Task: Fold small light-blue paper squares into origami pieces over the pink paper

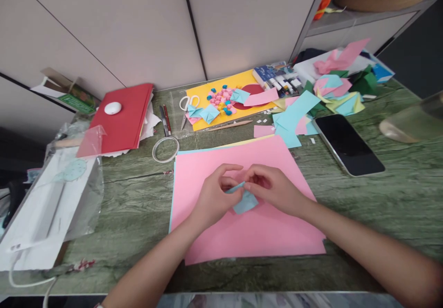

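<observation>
A small piece of light blue paper (247, 202) is held between my two hands, low over a stack of pink paper sheets (249, 238). My left hand (217, 196) pinches its left side, with the thumb in front and the fingers curled behind. At the upper edge, my right hand (272, 185) grips the paper between thumb and fingertips. The fingertips of both hands nearly meet there. Part of the blue paper is hidden behind the fingers, so its folds do not show clearly.
Behind the stack lie a roll of tape (166, 150), scissors (188, 105), a yellow sheet (238, 78) with small folded pieces, and blue paper scraps (294, 114). A phone (349, 144) and a clear cup (411, 121) stand right; red folders (119, 130) lie left.
</observation>
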`<state>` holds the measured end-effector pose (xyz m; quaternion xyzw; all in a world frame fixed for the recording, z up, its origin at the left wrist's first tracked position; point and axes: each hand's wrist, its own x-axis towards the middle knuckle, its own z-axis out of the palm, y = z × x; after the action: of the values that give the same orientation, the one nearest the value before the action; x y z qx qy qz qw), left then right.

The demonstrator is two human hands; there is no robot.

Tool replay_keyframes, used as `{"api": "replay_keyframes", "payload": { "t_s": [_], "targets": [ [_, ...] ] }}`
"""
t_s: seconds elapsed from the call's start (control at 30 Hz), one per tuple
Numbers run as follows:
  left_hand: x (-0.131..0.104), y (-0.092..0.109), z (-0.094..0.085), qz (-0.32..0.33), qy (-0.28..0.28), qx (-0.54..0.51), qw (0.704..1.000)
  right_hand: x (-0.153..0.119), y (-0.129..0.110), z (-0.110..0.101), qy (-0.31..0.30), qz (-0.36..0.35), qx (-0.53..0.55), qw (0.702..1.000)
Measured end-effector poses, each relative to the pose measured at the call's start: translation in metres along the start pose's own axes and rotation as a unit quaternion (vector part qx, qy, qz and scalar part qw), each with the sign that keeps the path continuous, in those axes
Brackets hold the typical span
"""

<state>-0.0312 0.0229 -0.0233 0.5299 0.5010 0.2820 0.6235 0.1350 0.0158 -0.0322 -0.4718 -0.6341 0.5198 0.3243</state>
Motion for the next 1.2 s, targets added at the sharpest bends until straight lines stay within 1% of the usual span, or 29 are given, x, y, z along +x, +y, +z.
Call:
{"api": "replay_keyframes", "payload": {
  "t_s": [0.07, 0.1, 0.23, 0.33, 0.4, 0.5, 0.7, 0.83, 0.9, 1.07, 1.2],
  "targets": [
    [0.0, 0.0, -0.003, 0.002, -0.011, 0.014, 1.0, 0.001, 0.0, -0.003, -0.024, 0.015, 0.026, 0.999],
    [0.001, 0.0, -0.004, 0.004, -0.012, 0.013, 1.0, 0.001, 0.0, -0.003, -0.021, 0.024, 0.04, 0.999],
    [0.004, -0.003, -0.007, 0.013, 0.006, -0.046, 0.999, 0.001, 0.0, -0.002, 0.02, 0.049, 0.077, 0.996],
    [0.007, -0.006, -0.008, 0.011, 0.022, -0.091, 0.996, 0.001, 0.001, -0.002, 0.023, 0.046, 0.084, 0.995],
    [0.008, -0.008, -0.008, 0.014, 0.036, -0.087, 0.995, 0.001, 0.001, -0.003, 0.018, 0.044, 0.085, 0.995],
    [0.007, -0.01, -0.007, 0.026, 0.057, -0.052, 0.997, 0.001, 0.001, -0.004, 0.013, 0.038, 0.077, 0.996],
    [0.005, -0.008, -0.005, 0.046, 0.078, -0.008, 0.996, 0.001, 0.0, -0.003, 0.015, 0.042, 0.06, 0.997],
    [0.003, -0.004, -0.004, 0.072, 0.049, -0.033, 0.996, -0.001, -0.001, -0.003, 0.036, 0.044, 0.049, 0.997],
    [0.002, -0.004, -0.003, 0.078, 0.045, -0.054, 0.994, -0.001, -0.001, -0.003, 0.047, 0.04, 0.046, 0.997],
    [0.002, -0.007, -0.002, 0.063, 0.078, -0.09, 0.991, -0.002, -0.003, -0.003, 0.04, 0.033, 0.057, 0.997],
    [-0.001, -0.004, 0.0, 0.083, 0.089, -0.074, 0.99, -0.002, -0.003, -0.002, 0.028, 0.03, 0.061, 0.997]
  ]
}}
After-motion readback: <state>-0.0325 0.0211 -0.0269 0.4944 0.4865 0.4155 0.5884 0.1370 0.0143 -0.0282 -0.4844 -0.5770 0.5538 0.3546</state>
